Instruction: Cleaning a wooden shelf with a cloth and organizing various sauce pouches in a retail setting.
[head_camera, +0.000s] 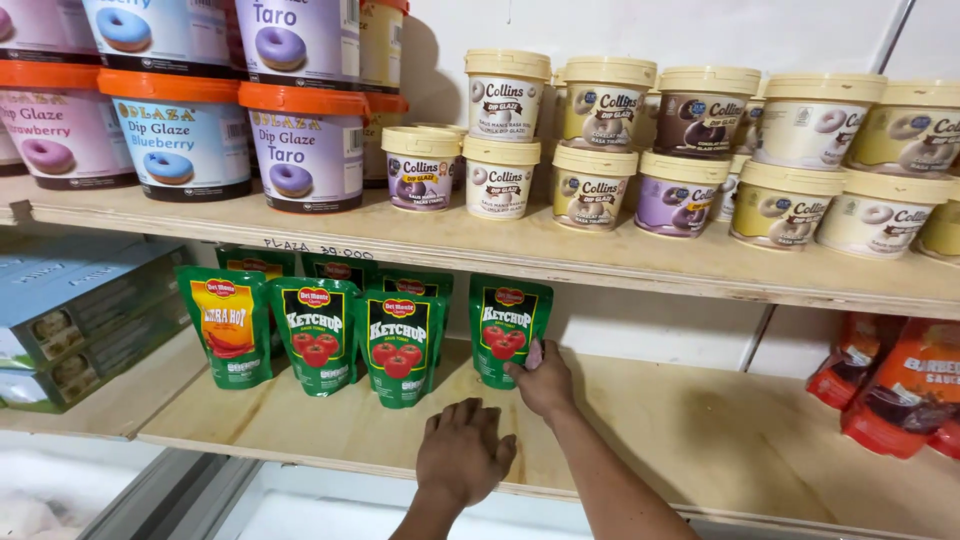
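Here right hand (545, 382) touches green ketchup pouch (508, 326) base, pouch above.

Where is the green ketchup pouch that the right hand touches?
In the head view, the green ketchup pouch stands mid-frame on the lower wooden shelf, rightmost in its row.

Bare wooden shelf (720, 430) is left open right of the rightmost ketchup pouch (508, 328), up to red sauce pouches (895, 390); left is blocked by 3 green pouches (320, 335).

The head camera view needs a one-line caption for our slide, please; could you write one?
Right hand grips the rightmost green ketchup pouch on a wooden shelf; left hand rests flat on it.
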